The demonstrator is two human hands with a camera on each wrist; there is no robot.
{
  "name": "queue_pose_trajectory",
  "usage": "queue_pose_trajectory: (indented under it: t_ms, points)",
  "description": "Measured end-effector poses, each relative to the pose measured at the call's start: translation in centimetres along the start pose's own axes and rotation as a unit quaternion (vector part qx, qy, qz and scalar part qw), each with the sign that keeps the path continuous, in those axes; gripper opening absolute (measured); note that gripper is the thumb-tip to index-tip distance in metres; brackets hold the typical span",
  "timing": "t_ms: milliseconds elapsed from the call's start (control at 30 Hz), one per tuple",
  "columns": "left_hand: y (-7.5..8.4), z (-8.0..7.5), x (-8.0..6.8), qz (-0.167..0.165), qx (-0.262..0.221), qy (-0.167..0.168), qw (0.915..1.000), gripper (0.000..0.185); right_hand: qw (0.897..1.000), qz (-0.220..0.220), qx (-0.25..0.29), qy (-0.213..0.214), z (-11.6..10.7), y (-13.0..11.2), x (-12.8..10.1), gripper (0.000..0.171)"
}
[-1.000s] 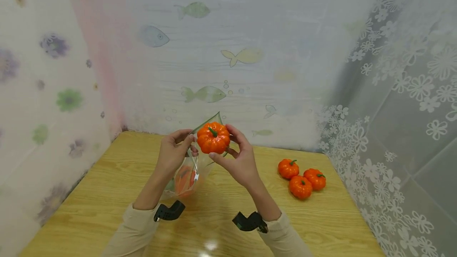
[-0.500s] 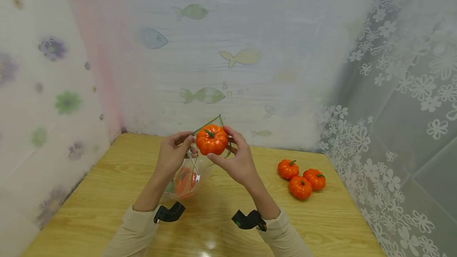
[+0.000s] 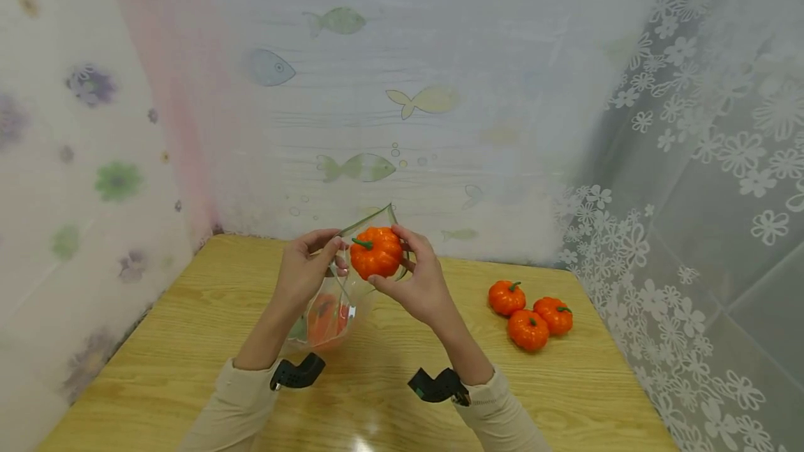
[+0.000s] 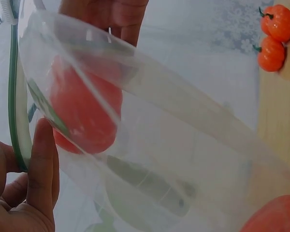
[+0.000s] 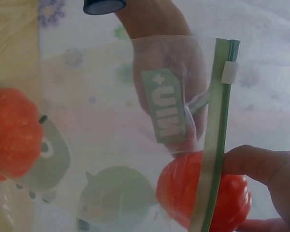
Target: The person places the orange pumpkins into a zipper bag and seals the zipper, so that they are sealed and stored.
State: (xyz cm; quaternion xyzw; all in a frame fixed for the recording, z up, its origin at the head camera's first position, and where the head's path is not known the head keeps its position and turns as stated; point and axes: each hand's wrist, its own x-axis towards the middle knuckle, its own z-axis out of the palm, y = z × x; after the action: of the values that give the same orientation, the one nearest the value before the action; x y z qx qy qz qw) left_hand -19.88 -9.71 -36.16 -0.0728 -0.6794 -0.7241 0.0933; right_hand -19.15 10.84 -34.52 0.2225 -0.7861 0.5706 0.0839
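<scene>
A clear zip bag with green printed shapes hangs from my left hand, which pinches its green-edged mouth between thumb and fingers. My right hand grips a small orange pumpkin with a green stem. This pumpkin is at the bag's mouth; in the right wrist view the green zip strip crosses it, with part of it seen through the plastic. A white slider sits near one end of the strip. Lower in the bag lies orange pumpkin fruit, blurred by the film.
Three more orange pumpkins lie close together at the right of the wooden table. Behind the table hangs a pale curtain with fish prints. Flower-patterned sheets stand at both sides.
The gripped pumpkin has dropped slightly and tilted, its stem now pointing left, closer into the bag's mouth. My left hand stays nearly still on the bag. The pumpkins on the table have not moved.
</scene>
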Motion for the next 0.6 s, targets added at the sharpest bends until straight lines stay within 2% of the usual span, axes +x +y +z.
queue_pose_trajectory:
  t_ms: [600]
  points:
    - [0.24,0.06,0.15,0.000,0.004,-0.003,1.0000,0.031,0.999,0.046,-0.008,0.011,0.04,-0.41,0.41,0.078]
